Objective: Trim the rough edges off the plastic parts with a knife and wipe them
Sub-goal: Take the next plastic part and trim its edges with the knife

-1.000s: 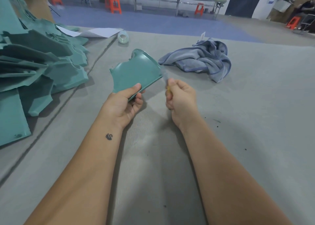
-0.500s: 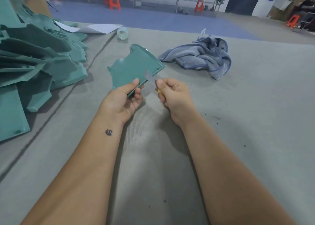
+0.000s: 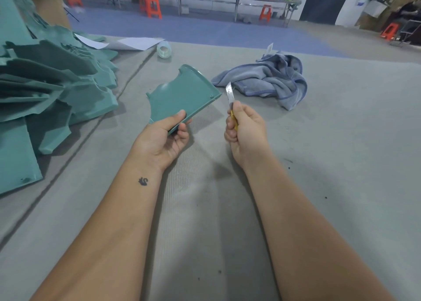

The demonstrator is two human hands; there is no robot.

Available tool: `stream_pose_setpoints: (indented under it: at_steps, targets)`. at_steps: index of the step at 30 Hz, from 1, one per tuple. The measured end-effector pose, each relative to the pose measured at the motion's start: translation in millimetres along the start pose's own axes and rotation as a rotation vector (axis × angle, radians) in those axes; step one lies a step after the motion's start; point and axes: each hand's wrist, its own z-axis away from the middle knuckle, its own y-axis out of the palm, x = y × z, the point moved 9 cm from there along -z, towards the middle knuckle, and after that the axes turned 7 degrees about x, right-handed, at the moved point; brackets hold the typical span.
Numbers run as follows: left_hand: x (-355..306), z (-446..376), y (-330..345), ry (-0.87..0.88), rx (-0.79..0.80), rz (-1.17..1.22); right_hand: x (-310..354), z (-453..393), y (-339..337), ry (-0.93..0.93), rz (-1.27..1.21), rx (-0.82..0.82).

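My left hand grips the near corner of a teal plastic part, thumb on top, holding it tilted above the grey table. My right hand holds a yellow-handled knife with its silver blade pointing up. The blade tip stands just right of the part's right corner, a small gap between them. A crumpled blue-grey cloth lies on the table behind the knife.
A large heap of teal plastic parts fills the left of the table. A roll of tape and white paper sheets lie at the far edge. Orange stools and long benches stand on the floor beyond.
My right hand has drawn the knife back to the right, off the part's edge, and the blade now points up in plain sight. My left hand has tilted the part flatter.
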Motion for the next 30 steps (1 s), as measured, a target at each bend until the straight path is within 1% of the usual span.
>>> stream_pose_setpoints:
  at_steps: [2,5,6,11,18,19,21,22,26,30]
  targets:
    - [0,-1,1,0.002,0.005,-0.008,0,3,10,0.003,0.082,0.113]
    - [1,-2,1,-0.006,0.015,-0.018,-3,10,30,-0.007,0.305,0.326]
    - [1,-2,1,-0.007,0.016,-0.024,-4,11,33,-0.014,0.339,0.348]
    - [3,-3,3,-0.012,0.019,-0.040,-3,8,30,-0.050,0.319,0.263]
    - [5,-3,3,-0.019,0.011,-0.035,-1,8,25,-0.098,0.366,0.192]
    - [4,-3,2,-0.019,0.012,-0.025,0,6,20,-0.092,0.307,0.137]
    - [2,-1,0,-0.021,0.024,0.017,1,1,4,-0.055,0.084,0.009]
    - [1,1,0,-0.021,0.035,0.029,0,-1,-1,-0.040,0.016,-0.019]
    - [1,3,3,-0.027,0.077,-0.024,-3,-2,-5,-0.012,0.001,-0.038]
    - [0,2,6,-0.015,0.102,-0.072,-2,-3,-7,0.046,-0.174,-0.023]
